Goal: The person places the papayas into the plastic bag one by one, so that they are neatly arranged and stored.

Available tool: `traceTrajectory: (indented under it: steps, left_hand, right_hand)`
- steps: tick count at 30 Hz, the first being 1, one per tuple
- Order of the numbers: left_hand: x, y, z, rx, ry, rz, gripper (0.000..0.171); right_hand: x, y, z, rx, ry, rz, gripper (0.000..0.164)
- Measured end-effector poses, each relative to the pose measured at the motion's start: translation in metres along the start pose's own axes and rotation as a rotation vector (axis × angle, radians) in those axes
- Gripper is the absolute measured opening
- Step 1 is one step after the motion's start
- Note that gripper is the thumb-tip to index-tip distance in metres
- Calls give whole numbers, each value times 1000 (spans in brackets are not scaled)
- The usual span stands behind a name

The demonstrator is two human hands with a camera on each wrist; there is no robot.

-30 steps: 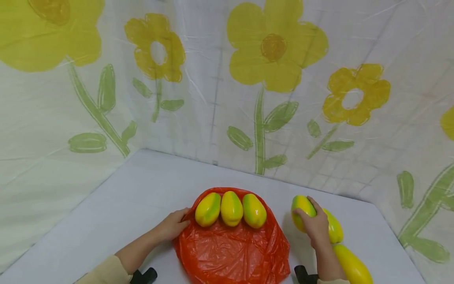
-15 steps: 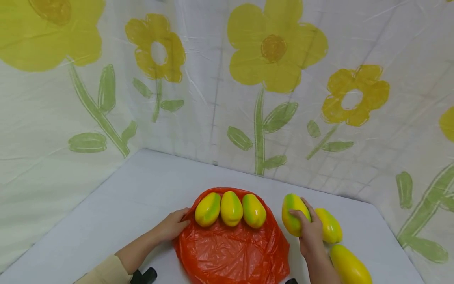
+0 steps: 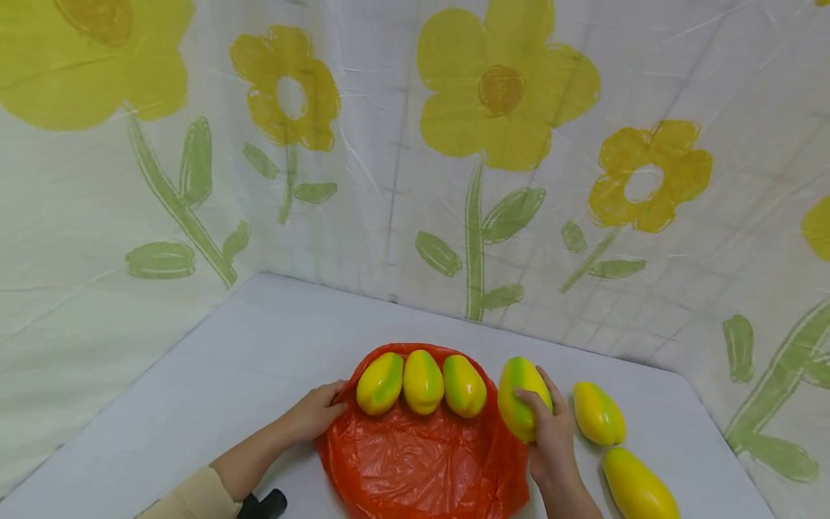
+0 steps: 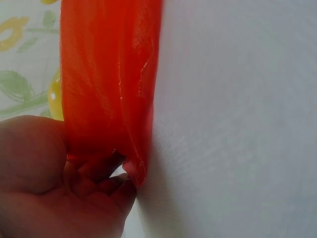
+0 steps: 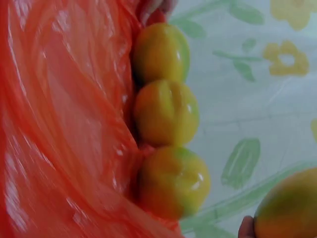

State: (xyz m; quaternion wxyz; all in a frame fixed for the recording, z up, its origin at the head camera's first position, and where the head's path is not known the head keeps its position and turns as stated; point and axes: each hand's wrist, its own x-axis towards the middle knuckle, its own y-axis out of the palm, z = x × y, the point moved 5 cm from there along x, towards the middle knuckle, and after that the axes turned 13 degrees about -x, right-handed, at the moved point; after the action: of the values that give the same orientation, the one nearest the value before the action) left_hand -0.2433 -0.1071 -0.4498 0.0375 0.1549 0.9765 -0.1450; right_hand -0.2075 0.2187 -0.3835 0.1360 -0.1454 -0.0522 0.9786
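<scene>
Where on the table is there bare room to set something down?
Widest: white table between the left forearm and flowered backdrop. Narrower: a strip behind the red bag. Crowded: right of the bag, where the right grip holds one yellow fruit near two loose fruits.

backdrop: pale sheeting | print: yellow flowers, green leaves | furniture: white table

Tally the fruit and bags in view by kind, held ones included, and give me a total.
Bag: 1
Fruit: 6 (3 in a row, 1 in the right hand, 2 on the table)
Total: 7
</scene>
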Motion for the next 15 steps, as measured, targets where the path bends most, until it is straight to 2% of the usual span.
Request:
traceTrajectory:
  steps: [9, 15]
  left_hand:
    - [1, -1, 1, 7, -12, -12, 41]
    - [2, 0, 3, 12, -8, -10, 41]
  right_hand:
    - [-22, 48, -9, 5, 32, 133, 74]
    - [-35, 71, -13, -74, 8, 147, 78]
